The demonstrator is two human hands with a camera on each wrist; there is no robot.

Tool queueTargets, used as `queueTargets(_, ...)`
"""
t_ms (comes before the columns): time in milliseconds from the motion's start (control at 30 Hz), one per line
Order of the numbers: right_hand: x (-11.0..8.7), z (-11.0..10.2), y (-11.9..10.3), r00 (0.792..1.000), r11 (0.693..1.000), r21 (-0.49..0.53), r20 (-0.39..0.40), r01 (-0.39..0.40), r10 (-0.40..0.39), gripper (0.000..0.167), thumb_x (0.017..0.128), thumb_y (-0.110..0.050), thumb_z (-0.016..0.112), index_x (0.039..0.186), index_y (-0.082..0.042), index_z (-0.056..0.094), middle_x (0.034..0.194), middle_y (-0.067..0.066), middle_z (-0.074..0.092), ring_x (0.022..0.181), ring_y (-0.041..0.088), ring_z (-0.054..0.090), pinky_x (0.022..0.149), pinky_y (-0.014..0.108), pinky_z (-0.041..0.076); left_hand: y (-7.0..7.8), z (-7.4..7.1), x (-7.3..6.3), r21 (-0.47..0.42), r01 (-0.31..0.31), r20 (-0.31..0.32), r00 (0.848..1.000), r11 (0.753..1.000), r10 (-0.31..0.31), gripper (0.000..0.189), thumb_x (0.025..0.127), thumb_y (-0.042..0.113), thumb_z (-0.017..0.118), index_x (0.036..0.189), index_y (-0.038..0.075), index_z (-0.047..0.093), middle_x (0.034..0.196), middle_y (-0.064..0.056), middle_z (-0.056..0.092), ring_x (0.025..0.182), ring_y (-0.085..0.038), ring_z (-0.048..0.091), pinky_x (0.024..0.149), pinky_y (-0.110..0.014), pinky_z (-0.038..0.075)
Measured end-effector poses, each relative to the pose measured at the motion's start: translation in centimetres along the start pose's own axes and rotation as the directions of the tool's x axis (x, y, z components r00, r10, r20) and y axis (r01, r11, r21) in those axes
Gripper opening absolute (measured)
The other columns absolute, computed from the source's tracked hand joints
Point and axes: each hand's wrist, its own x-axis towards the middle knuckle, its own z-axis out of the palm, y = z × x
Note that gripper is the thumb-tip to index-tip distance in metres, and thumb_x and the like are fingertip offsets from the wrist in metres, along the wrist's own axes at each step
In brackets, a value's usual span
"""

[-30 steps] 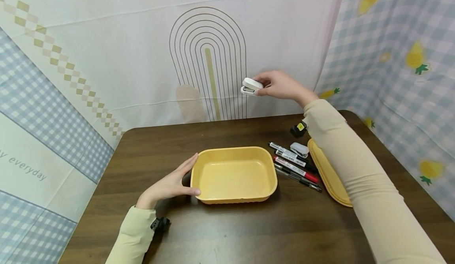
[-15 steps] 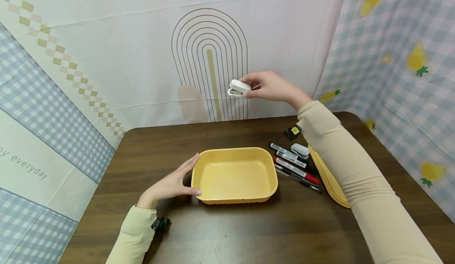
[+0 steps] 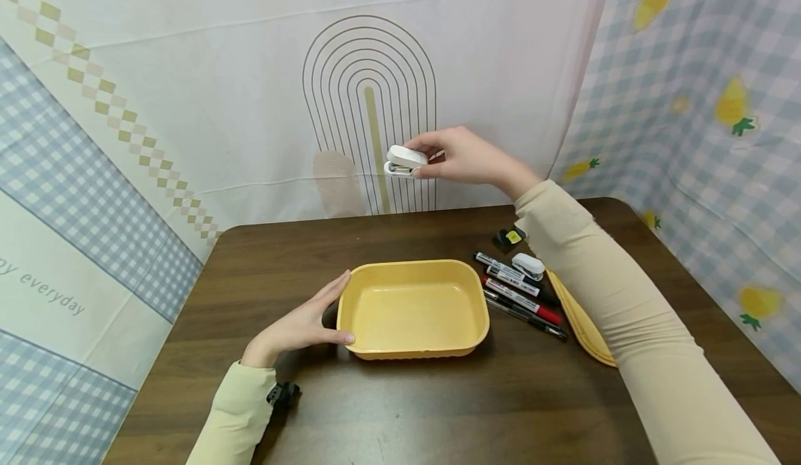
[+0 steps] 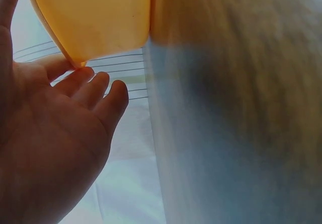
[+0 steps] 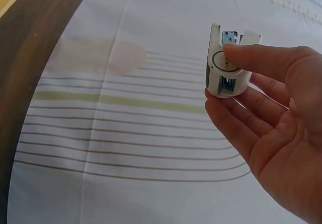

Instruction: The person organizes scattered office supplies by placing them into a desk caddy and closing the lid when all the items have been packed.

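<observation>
A small white stapler is pinched between the thumb and fingers of my right hand, raised above the table's far edge. In the right wrist view the thumb presses one face of the stapler, and fingertips support it from below; its mouth gapes. My left hand rests against the left end of a yellow rectangular box. Its thumb touches the near rim and its fingers reach toward the far corner. The left wrist view has these fingers spread and relaxed beside the box wall. The box holds nothing.
Right of the box lie several markers and pens, including a red-capped marker. A second white stapler sits beyond them. A yellow lid is partly hidden by the right sleeve. Patterned cloth hangs behind the brown table.
My right hand has carried the stapler leftward and slightly down, from above the right side of the box to above its middle. The left hand and the box have stayed put.
</observation>
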Motion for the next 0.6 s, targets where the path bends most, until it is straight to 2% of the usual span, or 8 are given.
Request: queueTargets(600, 0.4, 2.4, -1.8, 0.993, 0.995, 0.022, 0.064, 0.096, -0.097, 0.037, 0.091, -0.010, 0.075, 0.127, -0.007, 0.068, 0.112, 0.006, 0.072, 0.103, 0.018, 0.067, 0.092, 0.030, 0.053, 0.0, 0.0, 0.0, 0.026, -0.012, -0.017, 1.000, 1.000, 0.012, 0.113, 0.081, 0.039, 0.086, 0.164, 0.018, 0.012, 0.169, -0.006, 0.007, 0.153, -0.026, 0.009, 0.117, -0.056, 0.020)
